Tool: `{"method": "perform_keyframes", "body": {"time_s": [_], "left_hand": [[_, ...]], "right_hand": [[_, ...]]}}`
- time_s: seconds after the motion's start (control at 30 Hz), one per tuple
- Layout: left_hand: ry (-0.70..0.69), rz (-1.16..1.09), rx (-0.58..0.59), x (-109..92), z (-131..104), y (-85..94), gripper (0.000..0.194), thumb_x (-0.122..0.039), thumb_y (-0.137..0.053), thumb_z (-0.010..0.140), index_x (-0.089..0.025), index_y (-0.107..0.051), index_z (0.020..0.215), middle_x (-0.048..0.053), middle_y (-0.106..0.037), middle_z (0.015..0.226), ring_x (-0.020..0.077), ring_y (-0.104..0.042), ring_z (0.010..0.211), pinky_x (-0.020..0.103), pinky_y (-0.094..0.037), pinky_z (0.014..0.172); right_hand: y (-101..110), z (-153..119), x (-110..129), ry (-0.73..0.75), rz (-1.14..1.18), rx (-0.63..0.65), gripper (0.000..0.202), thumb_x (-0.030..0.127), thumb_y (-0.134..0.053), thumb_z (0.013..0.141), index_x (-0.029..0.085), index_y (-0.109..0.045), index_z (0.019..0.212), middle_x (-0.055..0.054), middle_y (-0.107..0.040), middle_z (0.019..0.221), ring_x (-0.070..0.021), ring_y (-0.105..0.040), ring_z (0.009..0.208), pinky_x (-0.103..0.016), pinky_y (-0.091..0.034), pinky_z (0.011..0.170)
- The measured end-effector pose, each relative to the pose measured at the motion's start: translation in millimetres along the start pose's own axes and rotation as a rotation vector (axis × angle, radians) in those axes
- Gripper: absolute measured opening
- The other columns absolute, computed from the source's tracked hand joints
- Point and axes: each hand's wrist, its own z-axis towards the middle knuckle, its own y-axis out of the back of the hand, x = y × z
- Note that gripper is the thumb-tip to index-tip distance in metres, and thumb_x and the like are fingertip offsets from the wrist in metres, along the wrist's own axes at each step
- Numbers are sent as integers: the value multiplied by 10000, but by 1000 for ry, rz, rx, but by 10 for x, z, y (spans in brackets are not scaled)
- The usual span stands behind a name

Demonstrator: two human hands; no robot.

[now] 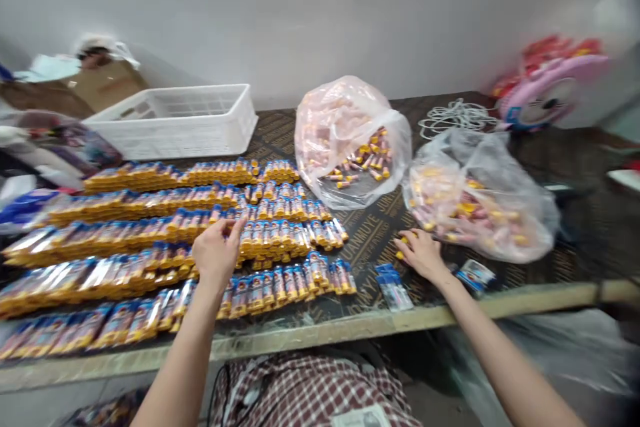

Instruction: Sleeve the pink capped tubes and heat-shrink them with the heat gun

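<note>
My left hand is over the rows of small packets, thumb and forefinger drawn together at the packets' blue tops; whatever they may pinch is hidden. Each packet is a clear sleeve with a blue top and a yellow lower end. On the right, my right hand rests on the dark table, fingers curled round a small yellow-ended piece. Just below it lie a few flat, blue-topped clear sleeves. Another blue-and-clear packet lies beside my right wrist.
Two clear bags hold pink-and-yellow pieces, one bag at the back centre and another bag on the right. A white plastic crate stands behind the rows. A white cord and a pink fan-like object are at the back right.
</note>
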Motion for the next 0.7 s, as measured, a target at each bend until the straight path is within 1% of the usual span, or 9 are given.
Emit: {"method": "perform_keyframes", "body": {"time_s": [0.03, 0.07, 0.13, 0.2, 0.27, 0.33, 0.4, 0.5, 0.7], "left_hand": [[-87, -136, 27, -169, -147, -146, 385, -512, -473, 810, -177, -663, 823, 51, -642, 707, 200, -546, 665, 294, -376, 642], [-168, -254, 117, -345, -319, -322, 335, -466, -492, 812, -179, -663, 784, 45, -653, 705, 183, -549, 652, 279, -386, 635], [-345, -366, 431, -683, -696, -729, 236, -371, -535, 799, -190, -681, 762, 51, -678, 728, 183, -581, 683, 277, -410, 660], [-520, -295, 676, -956, -1028, -1143, 162, -267, -549, 781, -189, -690, 787, 77, -690, 803, 207, -607, 766, 298, -424, 720], [-558, -148, 766, -1131, -1243, -1482, 133, -238, -577, 753, -174, -684, 799, 107, -682, 855, 236, -616, 834, 324, -434, 772], [-569, -27, 781, -1212, -1337, -1699, 128, -225, -601, 732, -151, -674, 806, 148, -669, 880, 271, -619, 869, 362, -440, 798], [-584, 30, 778, -1231, -1353, -1798, 124, -189, -594, 727, -134, -669, 810, 181, -662, 886, 295, -622, 875, 392, -443, 803], [-609, 41, 777, -1209, -1336, -1825, 135, -136, -544, 741, -135, -664, 804, 180, -664, 870, 288, -627, 859, 390, -449, 789], [-666, 94, 752, -1153, -1375, -1822, 158, -121, -487, 753, -142, -640, 787, 151, -664, 831, 264, -627, 797, 358, -447, 713]], "right_hand": [[16, -2, 14, -1, 4, -2, 405, 482, -396, 858, 206, -625, 1046, -154, -552, 1132, -313, -480, 1081, -486, -368, 829], [26, 0, 21, -5, 6, -11, 390, 467, -411, 858, 207, -621, 1057, -149, -547, 1148, -307, -478, 1090, -478, -369, 840], [45, 4, 22, 1, 9, -36, 367, 446, -446, 853, 206, -614, 1075, -139, -534, 1186, -297, -470, 1117, -461, -368, 864], [88, -1, 20, 19, 31, -74, 334, 418, -464, 854, 200, -620, 1052, -127, -539, 1185, -283, -476, 1119, -441, -371, 881], [164, -20, 22, 35, 64, -120, 293, 383, -464, 861, 187, -635, 994, -114, -575, 1109, -258, -515, 1056, -415, -386, 876], [261, -60, 27, 44, 95, -167, 264, 351, -460, 867, 172, -645, 926, -101, -607, 991, -236, -550, 960, -388, -410, 849], [350, -122, 40, 54, 115, -197, 242, 341, -473, 865, 172, -647, 863, -86, -622, 892, -226, -561, 886, -376, -428, 822], [409, -238, 89, 84, 124, -188, 178, 335, -542, 831, 190, -645, 833, -61, -640, 826, -222, -558, 817, -370, -451, 772], [266, -393, 208, 161, 13, -66, 166, 206, -574, 779, 194, -632, 933, -81, -651, 934, -260, -551, 921, -424, -467, 801]]}}
